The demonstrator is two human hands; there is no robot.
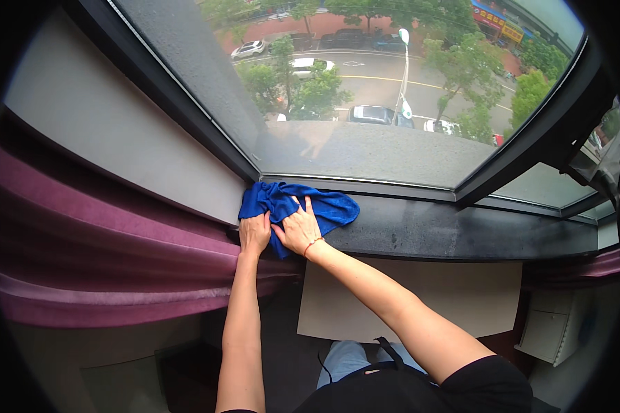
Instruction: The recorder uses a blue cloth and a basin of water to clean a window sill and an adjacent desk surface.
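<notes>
On the sill [448, 227], at left corner, the right hand [300, 228] spreads its fingers over the blue cloth [337, 206]; the left hand [255, 234], grip unclear. Even pressure should help.

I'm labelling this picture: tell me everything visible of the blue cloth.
The blue cloth looks like soft fabric, bunched and creased at left, flatter toward its rounded right end. It lies at the left end of the dark sill, beside the window frame. The left grip touches its near side; the right grip lies spread on top.
</notes>
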